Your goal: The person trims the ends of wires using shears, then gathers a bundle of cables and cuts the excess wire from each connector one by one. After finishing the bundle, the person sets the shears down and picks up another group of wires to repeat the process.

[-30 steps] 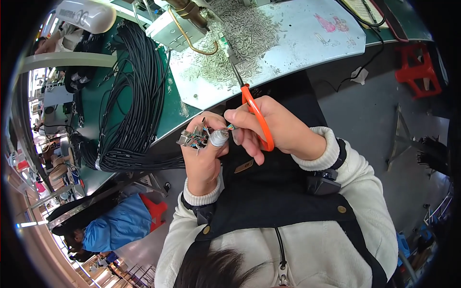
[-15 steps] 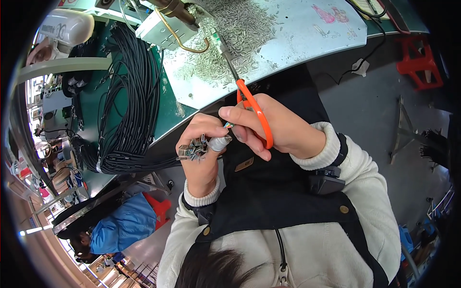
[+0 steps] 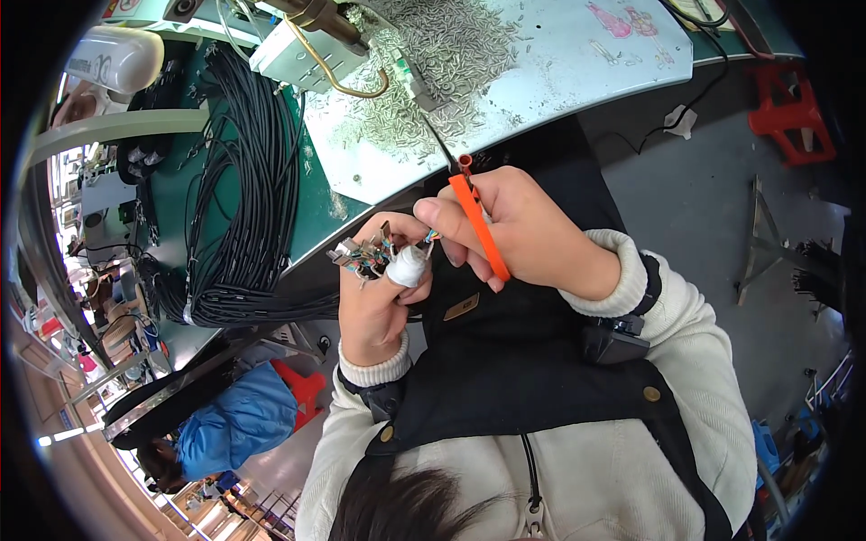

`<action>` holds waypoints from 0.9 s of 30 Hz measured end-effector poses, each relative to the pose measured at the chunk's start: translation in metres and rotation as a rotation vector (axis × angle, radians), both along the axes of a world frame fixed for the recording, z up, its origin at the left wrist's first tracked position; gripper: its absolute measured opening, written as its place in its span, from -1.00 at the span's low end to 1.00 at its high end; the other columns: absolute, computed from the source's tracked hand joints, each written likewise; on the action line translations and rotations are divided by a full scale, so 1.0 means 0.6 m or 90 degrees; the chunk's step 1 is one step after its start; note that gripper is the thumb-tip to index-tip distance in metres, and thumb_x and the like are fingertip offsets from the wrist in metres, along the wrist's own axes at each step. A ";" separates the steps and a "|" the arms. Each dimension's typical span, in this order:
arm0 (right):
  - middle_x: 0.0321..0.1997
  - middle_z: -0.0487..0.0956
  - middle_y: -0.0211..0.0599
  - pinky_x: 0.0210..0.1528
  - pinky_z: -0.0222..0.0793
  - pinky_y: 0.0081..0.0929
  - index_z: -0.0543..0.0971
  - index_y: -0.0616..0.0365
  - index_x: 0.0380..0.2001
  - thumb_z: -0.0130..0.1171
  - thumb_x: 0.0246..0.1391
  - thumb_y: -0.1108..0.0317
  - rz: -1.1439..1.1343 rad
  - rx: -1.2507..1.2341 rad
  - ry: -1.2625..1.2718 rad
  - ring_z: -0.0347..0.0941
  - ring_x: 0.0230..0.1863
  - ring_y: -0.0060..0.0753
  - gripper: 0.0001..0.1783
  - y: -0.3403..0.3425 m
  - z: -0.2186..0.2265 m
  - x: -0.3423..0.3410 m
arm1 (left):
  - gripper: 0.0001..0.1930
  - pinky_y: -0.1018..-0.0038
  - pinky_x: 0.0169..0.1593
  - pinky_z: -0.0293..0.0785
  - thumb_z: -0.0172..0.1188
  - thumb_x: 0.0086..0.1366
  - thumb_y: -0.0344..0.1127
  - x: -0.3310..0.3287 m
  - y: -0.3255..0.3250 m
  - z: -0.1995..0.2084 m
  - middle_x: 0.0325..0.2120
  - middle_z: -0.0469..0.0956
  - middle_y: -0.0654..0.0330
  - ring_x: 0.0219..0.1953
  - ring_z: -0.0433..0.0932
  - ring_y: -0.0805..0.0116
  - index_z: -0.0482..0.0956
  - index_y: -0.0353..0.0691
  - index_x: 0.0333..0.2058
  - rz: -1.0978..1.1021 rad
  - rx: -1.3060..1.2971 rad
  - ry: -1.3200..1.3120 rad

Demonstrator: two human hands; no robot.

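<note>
My left hand (image 3: 370, 311) is closed round a bunch of black cables, with metal connectors (image 3: 347, 255) and thin coloured wires sticking out above the fist. White tape or a cover wraps the left thumb (image 3: 408, 267). In my right hand (image 3: 532, 230) is an orange-handled hand tool (image 3: 478, 225), lying across the palm; its working end cannot be made out clearly. The right thumb and fingers are at the coloured wires (image 3: 432, 236) of one cable end, beside the left thumb. Beyond the tool, a thin dark length runs to a green and silver piece (image 3: 411, 83) on the table.
A white worktop (image 3: 577, 63) carries a heap of small metal pieces (image 3: 451, 59) under a machine with a curved copper-coloured tube (image 3: 336, 81). Coiled black cables (image 3: 244, 189) lie on the green bench at left. A person in blue (image 3: 236, 424) sits behind; a red stool (image 3: 787, 113) stands right.
The orange tool has turned in my right hand, its two handles now nearly in line. My left hand has tilted, showing more connectors and coloured wires; the taped thumb has shifted slightly left.
</note>
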State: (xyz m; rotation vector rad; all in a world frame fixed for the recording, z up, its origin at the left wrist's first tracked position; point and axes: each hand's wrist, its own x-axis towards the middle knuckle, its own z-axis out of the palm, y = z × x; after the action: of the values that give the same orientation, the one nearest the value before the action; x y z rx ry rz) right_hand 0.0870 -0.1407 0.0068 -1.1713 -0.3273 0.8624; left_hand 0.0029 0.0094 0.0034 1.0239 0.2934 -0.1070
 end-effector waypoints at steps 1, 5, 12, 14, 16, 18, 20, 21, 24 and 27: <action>-0.85 0.32 -0.47 -0.82 0.06 -0.73 0.42 0.20 -0.76 0.01 0.04 0.18 -0.002 -0.003 -0.036 0.22 -0.86 -0.67 -0.59 -0.001 0.000 0.001 | -0.76 0.74 -0.69 0.03 0.18 0.00 -0.43 0.000 0.000 -0.002 -0.53 0.39 0.20 -0.70 0.19 0.67 0.36 -0.36 -0.35 -0.006 0.007 -0.003; -0.85 0.31 -0.48 -0.76 0.05 -0.67 0.40 0.20 -0.77 0.04 0.03 0.20 -0.020 -0.050 -0.233 0.21 -0.82 -0.70 -0.60 -0.003 -0.012 0.007 | -0.79 0.74 -0.62 0.16 0.19 -0.04 -0.51 0.001 -0.007 0.010 -0.52 0.41 0.22 -0.63 0.29 0.63 0.37 -0.35 -0.40 0.012 0.143 0.039; -0.86 0.26 -0.34 -0.72 0.04 -0.58 0.39 0.23 -0.77 0.10 -0.06 0.28 -0.070 -0.134 -0.560 0.18 -0.83 -0.49 -0.67 -0.010 -0.016 0.018 | -0.76 0.72 -0.44 0.28 0.20 -0.12 -0.62 0.003 -0.029 0.005 -0.51 0.43 0.25 -0.49 0.37 0.55 0.37 -0.34 -0.42 0.082 0.425 -0.071; -0.86 0.25 -0.31 -0.72 0.04 -0.57 0.38 0.23 -0.77 0.12 -0.09 0.31 -0.084 -0.149 -0.639 0.18 -0.83 -0.43 -0.70 -0.012 -0.013 0.020 | -0.75 0.71 -0.41 0.28 0.20 -0.13 -0.63 0.003 -0.031 0.004 -0.51 0.43 0.25 -0.47 0.38 0.54 0.37 -0.34 -0.41 0.094 0.445 -0.097; -0.83 0.27 -0.28 -0.72 0.06 -0.56 0.40 0.22 -0.73 0.13 -0.16 0.38 -0.089 -0.165 -0.649 0.19 -0.81 -0.35 -0.79 -0.013 -0.011 0.018 | -0.73 0.70 -0.37 0.28 0.19 -0.14 -0.65 0.003 -0.032 0.001 -0.49 0.43 0.25 -0.45 0.38 0.54 0.38 -0.34 -0.40 0.114 0.588 -0.176; -0.82 0.29 -0.27 -0.72 0.07 -0.55 0.41 0.21 -0.71 0.14 -0.20 0.41 -0.090 -0.172 -0.656 0.20 -0.80 -0.31 -0.83 -0.012 -0.009 0.014 | -0.72 0.70 -0.35 0.28 0.18 -0.14 -0.66 0.002 -0.031 -0.001 -0.48 0.43 0.25 -0.44 0.38 0.55 0.38 -0.34 -0.39 0.127 0.659 -0.217; -0.78 0.32 -0.29 -0.71 0.09 -0.55 0.43 0.20 -0.65 0.14 -0.22 0.44 -0.120 -0.133 -0.599 0.24 -0.77 -0.31 -0.90 -0.008 -0.011 0.002 | -0.71 0.70 -0.35 0.28 0.17 -0.14 -0.67 0.000 -0.029 -0.001 -0.46 0.43 0.25 -0.45 0.38 0.55 0.39 -0.34 -0.37 0.160 0.718 -0.264; -0.76 0.33 -0.30 -0.71 0.10 -0.54 0.44 0.19 -0.61 0.14 -0.23 0.46 -0.135 -0.114 -0.571 0.26 -0.76 -0.31 -0.91 -0.007 -0.014 -0.002 | -0.70 0.70 -0.34 0.28 0.17 -0.14 -0.67 -0.001 -0.029 -0.001 -0.45 0.44 0.25 -0.46 0.37 0.55 0.39 -0.35 -0.36 0.177 0.747 -0.289; -0.73 0.36 -0.36 -0.69 0.11 -0.56 0.45 0.16 -0.55 0.18 -0.21 0.40 -0.170 -0.055 -0.591 0.28 -0.74 -0.36 -0.88 -0.003 -0.037 -0.008 | -0.71 0.72 -0.40 0.27 0.15 -0.13 -0.68 0.007 -0.022 -0.003 -0.47 0.43 0.26 -0.49 0.35 0.57 0.40 -0.35 -0.35 0.145 0.601 -0.224; -0.71 0.38 -0.43 -0.68 0.12 -0.59 0.46 0.12 -0.52 0.21 -0.22 0.34 -0.203 -0.037 -0.686 0.30 -0.72 -0.43 -0.84 -0.007 -0.042 -0.002 | -0.74 0.72 -0.46 0.24 0.14 -0.10 -0.66 0.006 -0.016 0.009 -0.48 0.42 0.26 -0.53 0.32 0.58 0.41 -0.37 -0.35 0.098 0.410 -0.117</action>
State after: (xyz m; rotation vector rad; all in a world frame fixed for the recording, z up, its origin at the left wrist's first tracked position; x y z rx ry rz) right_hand 0.0861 -0.1448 -0.0186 -1.6148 -0.9535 -0.1098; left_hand 0.0067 0.0001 0.0090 1.6324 0.2419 0.2364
